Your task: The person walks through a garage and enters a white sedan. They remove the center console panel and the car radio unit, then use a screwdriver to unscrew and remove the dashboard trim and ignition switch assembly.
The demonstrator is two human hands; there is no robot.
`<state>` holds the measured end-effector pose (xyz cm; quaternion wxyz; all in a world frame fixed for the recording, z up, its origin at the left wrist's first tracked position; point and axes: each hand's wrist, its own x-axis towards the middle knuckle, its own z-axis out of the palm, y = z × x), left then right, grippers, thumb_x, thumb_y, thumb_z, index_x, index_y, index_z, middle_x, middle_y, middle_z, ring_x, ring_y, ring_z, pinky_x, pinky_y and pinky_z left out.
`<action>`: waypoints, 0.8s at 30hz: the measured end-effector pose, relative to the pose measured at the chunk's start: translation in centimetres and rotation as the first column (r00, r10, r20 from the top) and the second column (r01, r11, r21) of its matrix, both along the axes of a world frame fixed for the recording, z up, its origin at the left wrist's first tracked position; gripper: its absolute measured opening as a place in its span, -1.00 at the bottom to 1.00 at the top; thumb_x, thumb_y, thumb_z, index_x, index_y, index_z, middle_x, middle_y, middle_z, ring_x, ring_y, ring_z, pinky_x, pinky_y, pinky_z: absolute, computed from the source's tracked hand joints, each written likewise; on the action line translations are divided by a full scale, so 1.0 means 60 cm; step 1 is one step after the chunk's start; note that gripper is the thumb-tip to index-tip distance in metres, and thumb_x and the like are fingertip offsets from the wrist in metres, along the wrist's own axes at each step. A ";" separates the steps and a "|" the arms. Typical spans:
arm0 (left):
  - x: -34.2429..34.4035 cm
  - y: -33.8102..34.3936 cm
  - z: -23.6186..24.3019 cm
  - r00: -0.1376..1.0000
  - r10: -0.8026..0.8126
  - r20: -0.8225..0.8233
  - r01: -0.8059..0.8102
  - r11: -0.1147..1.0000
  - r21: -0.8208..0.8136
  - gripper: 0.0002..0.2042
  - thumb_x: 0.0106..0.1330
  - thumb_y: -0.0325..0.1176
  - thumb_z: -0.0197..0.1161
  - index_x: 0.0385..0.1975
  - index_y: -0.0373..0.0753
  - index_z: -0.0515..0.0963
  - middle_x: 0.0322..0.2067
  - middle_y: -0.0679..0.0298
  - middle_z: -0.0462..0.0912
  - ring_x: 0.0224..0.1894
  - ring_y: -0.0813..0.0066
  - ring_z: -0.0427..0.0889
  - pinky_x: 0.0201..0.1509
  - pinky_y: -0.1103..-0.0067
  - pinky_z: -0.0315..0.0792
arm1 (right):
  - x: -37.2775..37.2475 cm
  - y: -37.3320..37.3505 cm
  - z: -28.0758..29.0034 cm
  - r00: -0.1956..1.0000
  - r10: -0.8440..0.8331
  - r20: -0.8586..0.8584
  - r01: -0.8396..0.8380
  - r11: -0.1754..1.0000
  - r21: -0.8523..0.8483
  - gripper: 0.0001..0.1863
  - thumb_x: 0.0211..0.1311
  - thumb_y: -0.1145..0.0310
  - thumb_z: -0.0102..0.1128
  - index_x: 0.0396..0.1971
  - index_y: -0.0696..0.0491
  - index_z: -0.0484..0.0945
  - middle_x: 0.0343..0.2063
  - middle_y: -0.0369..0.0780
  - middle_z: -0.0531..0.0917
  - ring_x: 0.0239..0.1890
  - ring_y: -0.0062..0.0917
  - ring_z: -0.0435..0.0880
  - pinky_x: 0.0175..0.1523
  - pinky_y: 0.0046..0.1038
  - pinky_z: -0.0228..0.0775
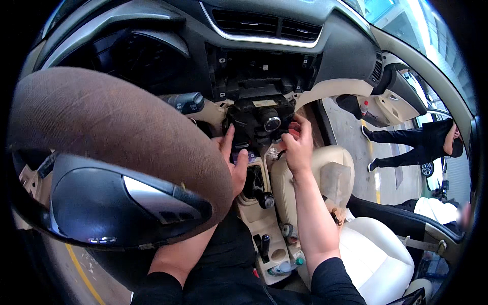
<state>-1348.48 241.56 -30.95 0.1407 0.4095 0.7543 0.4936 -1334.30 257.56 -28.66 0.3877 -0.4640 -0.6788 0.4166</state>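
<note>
A black control panel [252, 119] with a round silver-rimmed knob [271, 121] sits tilted out of the middle of the dashboard. At its lower left edge is my left hand [235, 165], index finger and thumb stretched apart; the steering wheel hides part of this hand. On the panel's right side my right hand [299, 145] is closed, its fingertips around a small red object [294, 128] whose kind I cannot make out. What lies behind the panel is hidden.
A brown-covered steering wheel [117, 117] fills the left. Above the panel is a dashboard opening [262, 71]. Below stand the gear lever [265, 200] and a bottle [285, 267] in the console. At right are the beige passenger seat [373, 251], an open door [394, 99] and a person [424, 145] outside.
</note>
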 end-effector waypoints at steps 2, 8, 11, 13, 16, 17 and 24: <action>0.000 -0.013 0.005 0.999 -0.038 0.019 0.039 0.999 -0.025 -0.42 0.47 -0.39 0.26 0.48 -0.36 0.40 0.11 0.02 0.49 0.25 0.10 0.51 0.41 0.29 0.36 | 0.018 -0.002 -0.016 0.999 0.004 -0.046 -0.004 1.000 -0.006 -0.36 0.16 0.59 0.22 0.32 0.18 0.44 0.12 -0.16 0.55 0.18 -0.43 0.57 0.31 -0.36 0.48; 0.010 -0.052 0.011 0.991 -0.092 0.101 0.093 0.996 -0.001 -0.45 0.45 -0.37 0.27 0.43 -0.33 0.47 0.07 0.03 0.52 0.19 0.15 0.55 0.40 0.21 0.36 | 0.040 -0.053 -0.004 0.976 0.001 -0.218 -0.032 0.990 -0.140 -0.41 0.22 0.56 0.23 0.29 0.20 0.39 0.14 -0.11 0.57 0.15 -0.43 0.59 0.24 -0.38 0.48; 0.028 -0.046 0.009 0.910 -0.329 -0.253 0.358 0.930 0.080 -0.46 0.40 -0.38 0.29 0.40 -0.27 0.52 0.06 0.05 0.53 0.11 0.16 0.60 0.38 0.19 0.37 | 0.035 -0.069 -0.012 0.988 -0.006 -0.154 -0.002 0.999 -0.048 -0.41 0.22 0.54 0.24 0.29 0.19 0.39 0.09 -0.12 0.58 0.14 -0.41 0.59 0.29 -0.35 0.45; 0.028 -0.042 -0.005 0.962 -0.253 -0.106 0.264 0.959 0.107 -0.49 0.35 -0.45 0.30 0.34 -0.24 0.55 0.06 0.05 0.54 0.01 0.24 0.64 0.32 0.24 0.46 | 0.038 -0.065 -0.010 0.983 -0.006 -0.183 -0.013 0.995 -0.101 -0.40 0.24 0.52 0.26 0.30 0.18 0.39 0.07 -0.13 0.58 0.13 -0.41 0.58 0.33 -0.33 0.41; -0.006 -0.035 0.001 0.986 -0.115 0.120 0.103 0.990 0.098 -0.48 0.35 -0.50 0.28 0.35 -0.29 0.48 0.13 0.04 0.50 -0.04 0.34 0.64 0.21 0.32 0.54 | 0.030 -0.056 0.003 0.975 0.024 -0.220 -0.052 0.991 -0.121 -0.33 0.25 0.49 0.31 0.38 0.17 0.38 0.11 -0.16 0.52 0.14 -0.45 0.55 0.33 -0.37 0.40; -0.017 -0.030 0.006 0.991 -0.090 0.098 0.081 0.993 0.089 -0.37 0.38 -0.47 0.29 0.49 -0.29 0.34 0.21 0.03 0.43 -0.02 0.34 0.61 0.18 0.36 0.52 | 0.037 -0.048 -0.004 0.981 0.056 -0.186 -0.080 0.989 -0.122 -0.32 0.24 0.48 0.32 0.39 0.16 0.37 0.11 -0.17 0.50 0.15 -0.45 0.54 0.33 -0.37 0.40; -0.023 0.003 0.019 0.972 -0.091 0.217 0.080 0.995 0.061 -0.24 0.48 -0.24 0.30 0.63 -0.21 0.14 0.28 0.07 0.33 0.04 0.40 0.52 0.21 0.41 0.47 | 0.050 -0.026 0.008 0.958 0.142 -0.249 -0.174 0.978 -0.111 -0.36 0.26 0.42 0.33 0.35 0.14 0.41 0.22 -0.17 0.45 0.32 -0.36 0.49 0.51 -0.28 0.27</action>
